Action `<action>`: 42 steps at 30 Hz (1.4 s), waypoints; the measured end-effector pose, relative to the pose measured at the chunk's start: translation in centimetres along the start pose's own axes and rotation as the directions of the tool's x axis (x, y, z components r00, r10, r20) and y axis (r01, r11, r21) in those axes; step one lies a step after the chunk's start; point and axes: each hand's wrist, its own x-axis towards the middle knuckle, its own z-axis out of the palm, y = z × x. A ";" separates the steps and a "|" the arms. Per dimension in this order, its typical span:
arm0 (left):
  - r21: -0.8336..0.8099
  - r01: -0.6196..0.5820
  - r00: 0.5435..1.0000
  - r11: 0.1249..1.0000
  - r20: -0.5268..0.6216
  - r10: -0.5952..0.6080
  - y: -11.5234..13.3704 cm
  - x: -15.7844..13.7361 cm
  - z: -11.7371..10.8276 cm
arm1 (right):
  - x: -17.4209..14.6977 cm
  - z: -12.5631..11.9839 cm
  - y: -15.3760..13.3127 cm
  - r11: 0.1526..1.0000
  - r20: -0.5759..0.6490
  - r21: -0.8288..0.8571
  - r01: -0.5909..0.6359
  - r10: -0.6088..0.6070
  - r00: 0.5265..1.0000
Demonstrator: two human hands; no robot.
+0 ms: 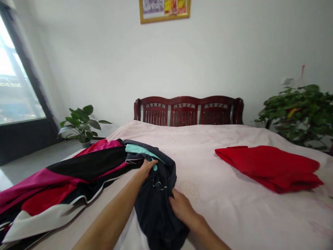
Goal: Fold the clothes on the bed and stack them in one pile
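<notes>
A dark navy garment [156,201] with a teal panel near its top lies bunched at the near middle of the bed. My left hand [148,167] is closed on its upper part, close to the teal patch. At the garment's right edge, my right hand [180,207] grips the cloth with curled fingers. Its lower end runs toward me and partly out of view. Beside it on the left spreads a heap of clothes [104,160] in black, magenta, red and white, touching the navy cloth at the top.
A folded red garment [267,166] rests on the right of the pale pink bedsheet [208,208]. Behind stands a dark red wooden headboard [184,107]. Potted plants flank the bed, one at left [82,125] and one at right [299,111].
</notes>
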 end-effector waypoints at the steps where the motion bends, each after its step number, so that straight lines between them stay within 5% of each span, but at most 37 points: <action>1: 0.010 -0.020 0.998 1.000 0.064 0.019 0.7 0.5 1.8 | -0.3 0.8 -1.2 0.998 0.014 -0.039 -0.044 0.045 0.999; 4: 0.058 -0.108 0.949 0.992 0.303 0.085 3.1 1.0 6.8 | 0.2 2.7 -4.3 0.986 0.007 -0.078 -0.148 0.149 0.989; 7: 0.104 -0.237 0.823 0.966 0.550 0.143 4.9 0.4 9.7 | 1.2 3.5 -5.7 0.978 -0.007 -0.058 -0.201 0.201 0.980; 10: 0.166 -0.528 0.637 0.833 0.727 0.258 5.3 -0.3 9.6 | 1.0 2.9 -5.3 0.996 0.024 -0.037 -0.080 0.081 0.996; 12: 0.238 -0.671 0.595 0.702 0.738 0.319 4.6 -0.3 7.6 | -0.2 1.7 -4.6 0.998 0.076 -0.013 0.058 -0.057 0.996; 14: 0.385 -0.667 0.688 0.638 0.648 0.328 3.3 0.0 4.2 | -1.8 -0.2 -3.7 0.986 0.064 0.024 0.163 -0.164 0.984; 17: 0.653 -0.506 0.862 0.563 0.410 0.299 1.2 0.8 -2.6 | -3.4 -4.2 -1.8 0.970 -0.149 -0.025 0.241 -0.242 0.959; 22: 0.781 -0.384 0.923 0.492 0.314 0.222 -1.5 0.0 -12.6 | -2.3 -10.6 3.5 0.885 -0.469 -0.450 0.117 -0.346 0.813; 24: 0.812 -0.412 0.911 0.413 0.363 0.196 -2.5 -0.6 -14.6 | -1.4 -11.2 5.8 0.863 -0.478 -0.505 -0.013 -0.267 0.837; 28: 0.900 -0.393 0.908 0.190 0.347 0.232 -4.3 0.1 -16.6 | -0.9 -9.5 8.6 0.841 -0.319 -0.532 -0.102 -0.088 0.944; 34: 0.998 -0.057 0.957 0.032 0.045 0.285 -4.9 6.5 -19.8 | -2.2 -7.5 8.6 0.737 -0.307 -0.674 -0.051 -0.217 0.927; 39: 1.000 0.007 0.981 0.017 -0.011 0.191 -4.5 9.5 -18.7 | -3.4 -6.1 6.5 0.715 -0.342 -0.689 -0.117 -0.179 0.922; 42: 0.992 -0.087 0.974 0.090 0.066 0.216 -4.2 8.1 -16.5 | -3.5 -6.6 5.7 0.809 -0.262 -0.586 -0.038 -0.145 0.954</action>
